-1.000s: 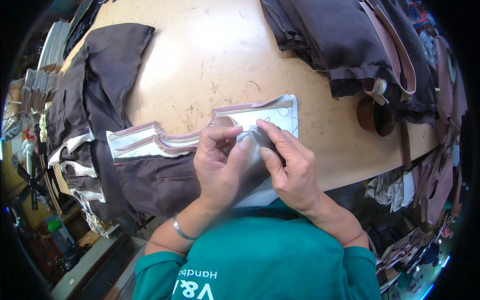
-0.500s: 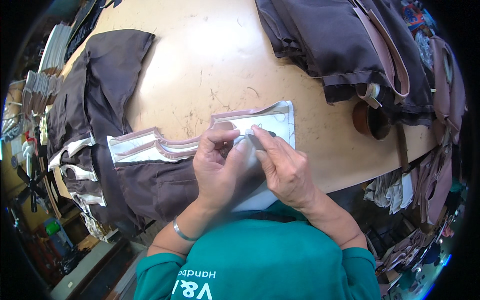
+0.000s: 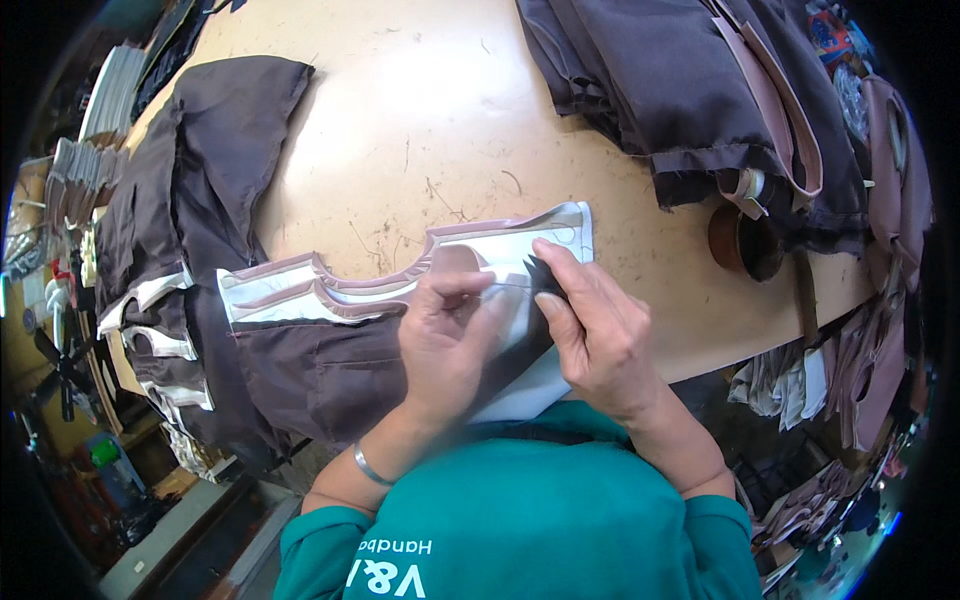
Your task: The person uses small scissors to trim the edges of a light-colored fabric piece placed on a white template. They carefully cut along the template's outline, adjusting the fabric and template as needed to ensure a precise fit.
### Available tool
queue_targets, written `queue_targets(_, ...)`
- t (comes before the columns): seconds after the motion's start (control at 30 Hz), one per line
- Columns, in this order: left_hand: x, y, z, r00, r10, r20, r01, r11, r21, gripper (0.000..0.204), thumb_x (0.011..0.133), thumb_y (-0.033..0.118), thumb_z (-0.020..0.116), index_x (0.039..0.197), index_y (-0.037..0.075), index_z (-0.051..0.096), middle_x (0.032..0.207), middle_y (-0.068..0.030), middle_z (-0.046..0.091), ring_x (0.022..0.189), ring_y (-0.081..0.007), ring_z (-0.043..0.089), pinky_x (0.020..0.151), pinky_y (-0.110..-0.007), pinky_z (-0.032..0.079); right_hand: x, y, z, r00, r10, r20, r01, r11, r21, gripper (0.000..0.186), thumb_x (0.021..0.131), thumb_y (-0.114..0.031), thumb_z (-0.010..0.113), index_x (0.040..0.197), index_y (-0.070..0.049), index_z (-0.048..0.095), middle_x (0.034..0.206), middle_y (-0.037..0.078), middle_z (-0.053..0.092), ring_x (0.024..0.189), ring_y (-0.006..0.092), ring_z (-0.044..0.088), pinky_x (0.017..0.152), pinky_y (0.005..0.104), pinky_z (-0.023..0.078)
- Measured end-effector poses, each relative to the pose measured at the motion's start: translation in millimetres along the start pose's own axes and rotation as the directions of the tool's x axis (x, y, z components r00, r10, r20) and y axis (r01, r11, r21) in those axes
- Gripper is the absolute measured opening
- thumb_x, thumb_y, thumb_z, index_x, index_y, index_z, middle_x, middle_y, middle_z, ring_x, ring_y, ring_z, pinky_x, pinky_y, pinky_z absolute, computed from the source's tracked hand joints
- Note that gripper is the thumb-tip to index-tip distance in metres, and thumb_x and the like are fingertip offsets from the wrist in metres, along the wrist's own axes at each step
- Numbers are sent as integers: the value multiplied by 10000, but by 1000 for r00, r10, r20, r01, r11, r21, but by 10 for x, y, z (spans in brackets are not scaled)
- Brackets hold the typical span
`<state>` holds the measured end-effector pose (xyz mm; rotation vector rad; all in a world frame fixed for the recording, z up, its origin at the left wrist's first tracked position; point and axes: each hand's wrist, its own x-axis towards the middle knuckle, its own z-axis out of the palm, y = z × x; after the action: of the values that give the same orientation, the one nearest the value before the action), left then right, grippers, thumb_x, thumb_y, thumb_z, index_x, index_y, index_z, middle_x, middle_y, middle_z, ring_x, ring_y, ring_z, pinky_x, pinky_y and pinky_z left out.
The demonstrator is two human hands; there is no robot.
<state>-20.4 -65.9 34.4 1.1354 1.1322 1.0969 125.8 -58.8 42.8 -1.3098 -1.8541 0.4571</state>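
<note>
Above the near edge of the table, my left hand [image 3: 447, 335] is closed, thumb and fingertips pinched together. What it holds is blurred; a thin dark line, perhaps a thread, runs from its fingertips toward the right hand. My right hand [image 3: 603, 335] grips black thread snips [image 3: 540, 280] between thumb and fingers, their two pointed tips apart and facing up and left. Beneath both hands lies a dark brown fabric piece [image 3: 330, 375] with a white panel [image 3: 510, 240] edged in mauve strips. A small mauve flap [image 3: 455, 259] shows just beyond the left fingers.
More dark brown cloth [image 3: 225, 130] with white-edged cut-outs lies at the left. A dark fabric stack [image 3: 640, 80] with a mauve strap [image 3: 775, 110] covers the far right, beside a round brown container [image 3: 745, 243]. Loose threads dot the tan tabletop [image 3: 400, 130]. Mauve pieces [image 3: 865, 370] hang at the right edge.
My right hand has moved slightly right, away from the left, and the black snips now show clearly with their tips apart. My left hand has shifted a little right and stays pinched.
</note>
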Motion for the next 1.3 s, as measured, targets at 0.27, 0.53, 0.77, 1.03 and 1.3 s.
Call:
queue_targets(0.27,18,18,23,997,-30,-65,17,981,-195,235,778,-43,581,990,-12,485,932,-93,556,839,-100,536,729,-208,431,-102,-96,-102,982,38,184,-2,981,-194,497,722,-107,604,1191,-4,476,673,66,482,445,177,499,415,278,417)
queue_targets(0.53,35,-16,8,996,-28,-88,11,982,-188,222,779,-42,579,979,-8,488,924,-73,541,838,-91,518,728,-206,426,-71,-147,-36,975,130,178,-106,985,-136,472,744,-51,583,1200,-18,466,689,97,505,511,240,526,468,325,437)
queue_targets(0.77,86,21,-14,992,-88,-94,64,970,-235,208,778,-40,578,965,-12,491,953,-75,524,867,-100,513,753,-223,427,-122,-1,188,993,120,3,-117,959,257,400,780,-56,565,1172,-24,495,696,108,525,531,241,539,476,319,437)
queue_targets(1.03,0,112,-29,988,-147,-38,134,961,-240,235,772,-55,579,984,-16,487,944,-77,543,898,-111,523,774,-233,431,-4,1,-23,999,-1,-36,1,1000,1,466,718,-37,611,1166,10,492,652,92,500,478,213,500,438,309,413)
queue_targets(1.3,20,33,6,984,-144,-107,110,954,-279,240,781,-43,570,1000,-21,476,989,-104,537,912,-125,532,787,-238,435,-18,-186,-179,977,103,184,-61,973,-223,436,730,-115,602,1147,-25,512,663,70,491,450,201,515,420,294,423)
